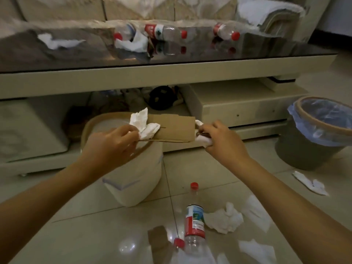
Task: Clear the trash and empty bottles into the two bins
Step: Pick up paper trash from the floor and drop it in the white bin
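Note:
A flat brown cardboard piece (177, 128) hangs over the rim of the cream bin (144, 168). My left hand (112, 143) pinches its left end together with a white tissue (143, 123). My right hand (221, 140) grips the right end along with another crumpled tissue (204, 141). A grey bin with a blue liner (312, 147) stands on the floor at the right. An empty bottle with a red cap (194, 216) stands on the floor in front. Three bottles (163, 32) lie on the glass table with tissues (57, 41).
The low glass-topped coffee table (171, 75) spans the view, with a sofa behind it. Crumpled tissues (226, 218) and a torn paper (308, 182) lie on the tiled floor. A dark object (162, 98) sits under the table.

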Tool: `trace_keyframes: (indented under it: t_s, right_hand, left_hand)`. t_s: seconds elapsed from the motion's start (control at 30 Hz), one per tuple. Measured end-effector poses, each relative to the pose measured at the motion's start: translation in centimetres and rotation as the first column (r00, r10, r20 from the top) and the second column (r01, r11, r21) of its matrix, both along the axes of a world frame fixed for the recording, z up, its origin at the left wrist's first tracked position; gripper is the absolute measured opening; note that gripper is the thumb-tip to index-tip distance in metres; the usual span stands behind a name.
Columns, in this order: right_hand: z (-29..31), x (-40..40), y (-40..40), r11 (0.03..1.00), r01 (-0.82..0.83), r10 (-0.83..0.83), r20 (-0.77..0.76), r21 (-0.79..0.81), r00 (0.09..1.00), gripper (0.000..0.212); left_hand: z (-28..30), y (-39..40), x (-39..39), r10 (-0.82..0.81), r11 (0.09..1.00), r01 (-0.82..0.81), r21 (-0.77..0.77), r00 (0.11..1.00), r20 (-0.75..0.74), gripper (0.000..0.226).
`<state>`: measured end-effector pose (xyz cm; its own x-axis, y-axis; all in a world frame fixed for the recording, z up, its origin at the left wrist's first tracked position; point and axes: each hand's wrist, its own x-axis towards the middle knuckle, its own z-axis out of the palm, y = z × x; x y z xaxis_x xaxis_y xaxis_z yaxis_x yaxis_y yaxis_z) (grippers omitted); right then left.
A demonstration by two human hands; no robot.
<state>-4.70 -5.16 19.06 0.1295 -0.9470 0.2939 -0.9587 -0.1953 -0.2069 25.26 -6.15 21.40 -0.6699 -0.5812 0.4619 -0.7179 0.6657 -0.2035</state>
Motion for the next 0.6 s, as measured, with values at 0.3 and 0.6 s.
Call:
trace_keyframes:
  t_s: [0.3, 0.6]
  right_hand:
    - [1.5, 9.4, -4.3, 0.998, -0.069, 0.069, 0.002, -0.01, 0.998, 0.031]
    - [1.2, 16.7, -6.3, 0.986, -0.162, 0.163, -0.055, 0.026, 0.985, 0.032]
  left_hand:
    - [-1.8, -1.7, 7.6, 0.274, 0.959, -0.282, 0.02, 0.943, 0.191, 0.041]
    - [-4.7, -4.3, 6.8, 0.354, 0.932, -0.36, 0.038, 0.928, 0.115, 0.024]
